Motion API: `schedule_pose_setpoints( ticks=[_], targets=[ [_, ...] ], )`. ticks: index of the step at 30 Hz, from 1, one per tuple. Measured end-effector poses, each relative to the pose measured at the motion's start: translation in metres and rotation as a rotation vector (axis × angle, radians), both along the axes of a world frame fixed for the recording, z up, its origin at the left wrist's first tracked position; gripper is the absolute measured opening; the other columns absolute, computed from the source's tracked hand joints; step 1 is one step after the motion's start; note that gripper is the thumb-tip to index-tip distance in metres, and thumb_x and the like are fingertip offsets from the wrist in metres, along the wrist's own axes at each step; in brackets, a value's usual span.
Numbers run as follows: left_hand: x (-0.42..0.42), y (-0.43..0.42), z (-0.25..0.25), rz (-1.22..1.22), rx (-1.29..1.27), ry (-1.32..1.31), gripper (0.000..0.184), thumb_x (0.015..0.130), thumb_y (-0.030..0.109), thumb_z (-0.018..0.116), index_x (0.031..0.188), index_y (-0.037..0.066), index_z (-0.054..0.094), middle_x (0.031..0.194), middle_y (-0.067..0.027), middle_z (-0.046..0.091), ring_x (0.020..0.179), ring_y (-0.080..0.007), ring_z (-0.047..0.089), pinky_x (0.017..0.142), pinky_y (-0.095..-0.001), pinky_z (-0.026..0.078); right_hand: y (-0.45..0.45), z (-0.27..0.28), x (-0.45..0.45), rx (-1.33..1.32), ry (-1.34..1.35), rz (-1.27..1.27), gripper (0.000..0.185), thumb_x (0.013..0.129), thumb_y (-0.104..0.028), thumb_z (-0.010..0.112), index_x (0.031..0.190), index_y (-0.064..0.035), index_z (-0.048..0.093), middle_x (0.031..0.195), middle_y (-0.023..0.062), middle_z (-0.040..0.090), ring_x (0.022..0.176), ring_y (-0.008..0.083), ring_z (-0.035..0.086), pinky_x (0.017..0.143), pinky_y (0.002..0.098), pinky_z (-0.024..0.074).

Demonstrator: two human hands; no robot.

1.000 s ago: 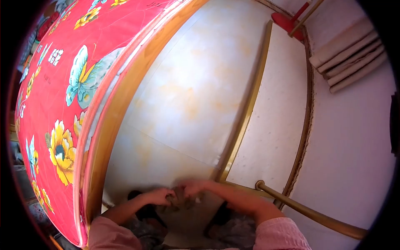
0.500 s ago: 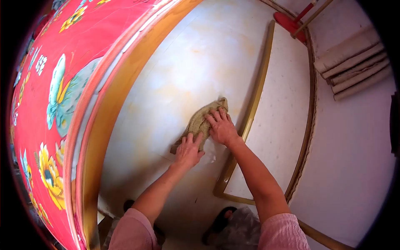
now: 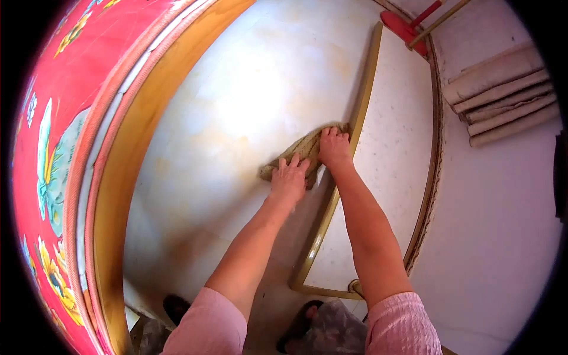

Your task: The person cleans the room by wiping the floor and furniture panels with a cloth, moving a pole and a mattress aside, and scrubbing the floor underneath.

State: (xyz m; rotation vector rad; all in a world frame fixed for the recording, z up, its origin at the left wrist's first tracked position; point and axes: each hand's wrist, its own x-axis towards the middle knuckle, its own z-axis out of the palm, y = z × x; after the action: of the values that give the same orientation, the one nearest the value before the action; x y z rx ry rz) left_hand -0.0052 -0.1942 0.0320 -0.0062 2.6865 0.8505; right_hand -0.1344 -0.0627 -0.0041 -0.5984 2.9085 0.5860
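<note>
A brown-green cloth (image 3: 306,149) lies spread on the pale marbled floor (image 3: 207,118), its right end against the gold-edged white panel (image 3: 393,124). My left hand (image 3: 289,180) rests on the cloth's lower left part with its fingers apart. At the cloth's right end, beside the gold edge, my right hand (image 3: 335,147) presses down with its fingers together and curled over the fabric. Its palm side is hidden.
A red floral bedcover (image 3: 89,65) over a wooden bed edge (image 3: 136,106) borders the left. Rolled beige material (image 3: 500,97) is by the right wall. A red object with a handle (image 3: 405,28) stands at the top right. Dark shoes (image 3: 299,325) show below.
From near the body, both hands reached forward and flattened the cloth on the floor. Since then, they have slid it up and right to the panel's gold edge. The view has shifted.
</note>
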Motion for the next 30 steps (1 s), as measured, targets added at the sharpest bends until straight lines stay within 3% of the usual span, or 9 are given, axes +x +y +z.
schedule_pose_setpoints(
  ticks=[3, 7, 10, 16, 21, 22, 24, 28, 30],
  targets=[
    [0.017, -0.007, 0.007, -0.004, 0.002, 0.017, 0.044, 0.08, 0.018, 0.07, 0.122, 0.01, 0.059, 0.134, -0.0113, 0.045, 0.12, -0.0368, 0.043, 0.097, -0.0529, 0.04, -0.013, 0.02, 0.038, -0.017, -0.143, 0.004, 0.059, 0.072, -0.039, 0.074, 0.117, -0.0064, 0.054, 0.11, 0.0152, 0.06, 0.1, 0.0291, 0.062, 0.085, 0.0401, 0.0466],
    [0.083, -0.029, 0.0, -0.083, -0.072, 0.127, 0.032, 0.078, 0.019, 0.071, 0.108, 0.008, 0.064, 0.118, -0.0096, 0.048, 0.109, -0.034, 0.045, 0.09, -0.0533, 0.039, -0.031, 0.041, 0.114, -0.04, -0.321, -0.015, 0.053, 0.071, -0.035, 0.072, 0.114, -0.0083, 0.056, 0.107, 0.0136, 0.059, 0.097, 0.0286, 0.064, 0.082, 0.0409, 0.0486],
    [0.152, -0.058, 0.002, -0.169, -0.102, 0.14, 0.03, 0.077, 0.02, 0.071, 0.104, 0.009, 0.064, 0.119, -0.0087, 0.048, 0.106, -0.0334, 0.045, 0.088, -0.0508, 0.04, -0.049, 0.037, 0.182, -0.171, -0.464, -0.092, 0.048, 0.071, -0.031, 0.07, 0.112, -0.0082, 0.057, 0.11, 0.0128, 0.06, 0.106, 0.0279, 0.06, 0.088, 0.043, 0.0501],
    [0.292, -0.123, 0.014, -0.278, -0.196, -0.047, 0.031, 0.076, 0.017, 0.067, 0.107, 0.014, 0.065, 0.121, -0.0085, 0.048, 0.108, -0.0345, 0.046, 0.085, -0.0519, 0.041, -0.09, 0.023, 0.337, -0.427, -0.715, -0.169, 0.047, 0.072, -0.028, 0.07, 0.11, -0.004, 0.058, 0.111, 0.0203, 0.06, 0.1, 0.038, 0.063, 0.088, 0.0456, 0.0521],
    [0.335, -0.164, 0.086, -0.386, -0.484, -0.101, 0.036, 0.076, 0.016, 0.068, 0.112, 0.012, 0.064, 0.12, -0.0104, 0.049, 0.111, -0.0321, 0.048, 0.091, -0.0521, 0.041, -0.118, 0.027, 0.405, -0.478, -0.884, -0.21, 0.047, 0.073, -0.032, 0.07, 0.108, -0.0021, 0.061, 0.11, 0.0198, 0.064, 0.103, 0.035, 0.063, 0.088, 0.0464, 0.0519],
    [0.323, -0.168, 0.119, -0.397, -0.488, -0.14, 0.037, 0.08, 0.02, 0.068, 0.116, 0.011, 0.061, 0.136, -0.0144, 0.046, 0.116, -0.034, 0.048, 0.093, -0.047, 0.041, -0.12, 0.029, 0.398, -0.497, -0.907, -0.214, 0.047, 0.073, -0.033, 0.07, 0.107, -0.0017, 0.062, 0.11, 0.0196, 0.065, 0.104, 0.0342, 0.063, 0.087, 0.0463, 0.052],
    [0.304, -0.176, 0.184, -0.33, -0.454, 0.028, 0.038, 0.08, 0.017, 0.066, 0.115, 0.006, 0.059, 0.126, -0.0118, 0.054, 0.108, -0.0278, 0.053, 0.093, -0.0395, 0.041, -0.12, 0.037, 0.384, -0.447, -0.951, -0.14, 0.044, 0.073, -0.034, 0.069, 0.103, -0.0009, 0.066, 0.109, 0.0194, 0.067, 0.104, 0.0327, 0.064, 0.087, 0.0448, 0.0522],
    [0.297, -0.207, 0.279, -0.332, -0.59, 0.192, 0.032, 0.083, 0.017, 0.057, 0.112, 0.004, 0.059, 0.117, -0.013, 0.059, 0.111, -0.0289, 0.054, 0.104, -0.0419, 0.038, -0.137, 0.066, 0.368, -0.272, -1.026, -0.056, 0.038, 0.077, -0.028, 0.072, 0.108, -0.0063, 0.066, 0.111, 0.0126, 0.067, 0.104, 0.0292, 0.065, 0.087, 0.0409, 0.0525],
    [0.31, -0.225, 0.302, -0.579, -0.78, 0.129, 0.032, 0.082, 0.017, 0.055, 0.111, 0.004, 0.058, 0.113, -0.0132, 0.061, 0.112, -0.0287, 0.055, 0.109, -0.0433, 0.034, -0.144, 0.105, 0.365, -0.29, -1.049, -0.025, 0.039, 0.078, -0.028, 0.072, 0.111, -0.007, 0.066, 0.113, 0.0115, 0.067, 0.105, 0.0289, 0.065, 0.088, 0.04, 0.0525]
  ],
)
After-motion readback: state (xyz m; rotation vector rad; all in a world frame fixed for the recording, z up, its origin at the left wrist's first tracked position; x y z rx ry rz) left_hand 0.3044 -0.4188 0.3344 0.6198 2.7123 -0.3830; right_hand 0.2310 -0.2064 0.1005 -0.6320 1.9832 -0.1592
